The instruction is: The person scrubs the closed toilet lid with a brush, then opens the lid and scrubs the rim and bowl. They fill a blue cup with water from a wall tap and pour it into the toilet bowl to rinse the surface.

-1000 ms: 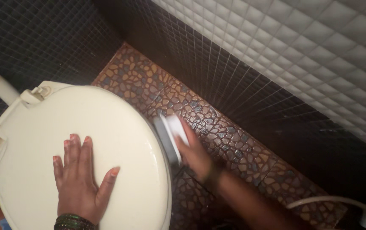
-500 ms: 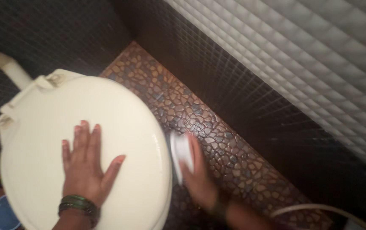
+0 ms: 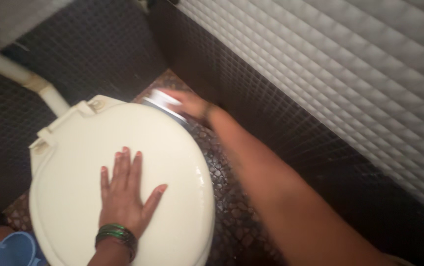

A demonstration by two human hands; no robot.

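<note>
**Scrubbing pad at the far edge of a closed toilet lid**

Head view: a cream toilet lid (image 3: 74, 162) is shut over the bowl and fills the lower left of the picture. Its two hinges (image 3: 66, 125) sit at the far edge, where a pale pipe (image 3: 24, 76) runs up and away to the upper left corner along a wall of small dark tiles (image 3: 98, 44).

The left hand (image 3: 125, 194) lies flat on the lid, near its middle and towards the near edge. The palm is down and the fingers are spread and pointing to the far edge, so it grasps nothing and only presses on the surface. Green bangles (image 3: 116, 234) circle the wrist.

The right hand (image 3: 190, 106) reaches across from the lower right, arm stretched over the floor, to the far right edge of the lid. It is clenched on a white scrubbing pad (image 3: 162, 104) with a darker underside. The pad touches the rim of the lid just right of the hinges. Hand and pad are blurred, so the exact finger placement cannot be told.

Right of the lid, brown pebble-patterned floor (image 3: 231, 197) shows between the toilet and the wall. That wall has dark small tiles low down and raised white tiles (image 3: 345, 64) above. A blue container (image 3: 15, 249) peeks in at the lower left corner, beside the near edge of the lid.
</note>
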